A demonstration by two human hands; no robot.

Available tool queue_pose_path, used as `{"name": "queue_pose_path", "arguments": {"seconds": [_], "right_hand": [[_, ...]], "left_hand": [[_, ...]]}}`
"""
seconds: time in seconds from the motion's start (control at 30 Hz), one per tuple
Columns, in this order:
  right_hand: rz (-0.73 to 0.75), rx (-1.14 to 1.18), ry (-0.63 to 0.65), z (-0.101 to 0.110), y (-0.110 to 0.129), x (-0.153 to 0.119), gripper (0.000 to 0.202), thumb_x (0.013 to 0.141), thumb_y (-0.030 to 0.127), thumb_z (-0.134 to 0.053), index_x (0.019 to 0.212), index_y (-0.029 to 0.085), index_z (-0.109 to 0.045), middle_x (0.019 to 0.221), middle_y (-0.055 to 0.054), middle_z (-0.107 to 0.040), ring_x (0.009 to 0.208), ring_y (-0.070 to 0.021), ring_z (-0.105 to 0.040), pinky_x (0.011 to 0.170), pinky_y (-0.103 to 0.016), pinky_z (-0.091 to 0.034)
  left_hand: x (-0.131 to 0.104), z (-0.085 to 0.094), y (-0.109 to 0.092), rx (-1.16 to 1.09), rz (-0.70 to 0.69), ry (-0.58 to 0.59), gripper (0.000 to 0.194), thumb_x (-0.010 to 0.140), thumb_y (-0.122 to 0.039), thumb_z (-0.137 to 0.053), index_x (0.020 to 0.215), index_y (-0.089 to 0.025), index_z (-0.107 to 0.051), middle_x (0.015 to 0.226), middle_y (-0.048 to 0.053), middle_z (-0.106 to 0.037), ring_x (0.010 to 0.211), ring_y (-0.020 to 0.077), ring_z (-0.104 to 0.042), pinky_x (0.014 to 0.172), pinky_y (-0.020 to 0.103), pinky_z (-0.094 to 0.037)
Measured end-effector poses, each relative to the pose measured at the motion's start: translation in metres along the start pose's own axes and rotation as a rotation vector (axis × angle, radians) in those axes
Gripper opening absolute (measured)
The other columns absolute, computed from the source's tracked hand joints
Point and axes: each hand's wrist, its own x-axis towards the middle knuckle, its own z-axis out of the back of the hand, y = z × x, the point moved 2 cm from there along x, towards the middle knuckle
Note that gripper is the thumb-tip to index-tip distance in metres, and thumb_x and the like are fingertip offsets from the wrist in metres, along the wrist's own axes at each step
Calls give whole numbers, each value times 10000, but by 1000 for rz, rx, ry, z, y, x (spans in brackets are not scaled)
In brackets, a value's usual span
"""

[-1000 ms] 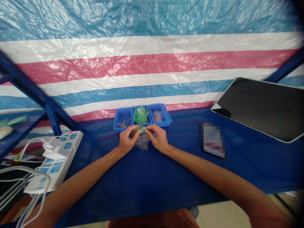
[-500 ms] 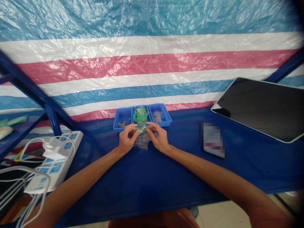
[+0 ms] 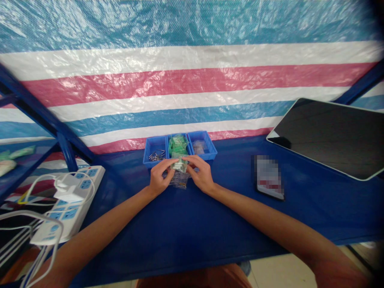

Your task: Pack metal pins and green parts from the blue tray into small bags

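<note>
Between my two hands is a small clear plastic bag (image 3: pixel 180 165) with a greenish tint and pale contents too small to name. My left hand (image 3: pixel 160 176) pinches its left side, and my right hand (image 3: pixel 201 174) pinches its right side. Below it, other clear plastic bags (image 3: pixel 179 183) with small metal pieces lie on the blue table, partly covered by my fingers. Just behind my hands stand three joined blue bins. The left bin (image 3: pixel 146 155) holds loose metal pieces, the middle one green packets (image 3: pixel 177 145), and the right bin (image 3: pixel 212 149) some clear bags.
On the left is a white power strip (image 3: pixel 95 176) with a plugged-in white adapter (image 3: pixel 72 188) and tangled cables. A blurred phone-like device (image 3: pixel 269 178) lies on the right of the table (image 3: pixel 192 228), before a dark-screened panel (image 3: pixel 333 136). Striped sheeting (image 3: pixel 192 80) hangs behind.
The small bag between my fingers has tilted and flattened out, so its pale contents show more plainly. My fingertips have shifted slightly along its edges; the bins and other things stay put.
</note>
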Motion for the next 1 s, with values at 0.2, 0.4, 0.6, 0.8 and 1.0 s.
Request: {"name": "queue_pose_path", "arguments": {"seconds": [0.2, 0.4, 0.6, 0.8, 1.0], "right_hand": [[7, -43, -36, 1, 3, 2, 137, 860, 300, -588, 916, 212, -677, 947, -54, -558, 715, -133, -562, 651, -277, -500], [45, -79, 24, 0, 7, 1, 170, 870, 338, -572, 810, 191, -632, 698, -11, -570, 637, -142, -528, 629, -278, -453], [6, -103, 51, -2, 4, -1, 224, 878, 361, -550, 741, 190, -594, 633, 11, -563, 567, -125, -512, 583, -251, -411], [-38, -89, 88, -2, 3, -3, 284, 885, 378, -534, 669, 194, -550, 548, 33, -523, 506, -114, -492, 547, -238, -389], [-38, -70, 132, 0, 6, -3, 300, 943, 354, -422, 737, 200, -577, 593, 14, -575, 557, -127, -560, 580, -240, -425]], "left_hand": [[4, -3, -1, 70, 9, -82, 161, 853, -246, -587, 974, -178, -668, 906, 52, -611, 735, 113, -576, 671, 238, -489], [3, -3, -2, 66, 1, -61, 160, 885, -264, -539, 950, -160, -642, 878, 59, -660, 823, 156, -610, 777, 299, -496], [-2, -5, 4, 130, -2, -134, 205, 869, -287, -568, 1025, -174, -640, 944, 66, -696, 863, 167, -651, 828, 309, -518], [-5, -7, 11, 153, -25, -210, 131, 852, -284, -589, 896, -172, -641, 978, 66, -696, 920, 170, -659, 842, 300, -533], [-6, -7, 9, 156, -32, -222, 149, 865, -278, -568, 939, -166, -631, 882, 59, -693, 833, 160, -660, 778, 296, -543]]}}
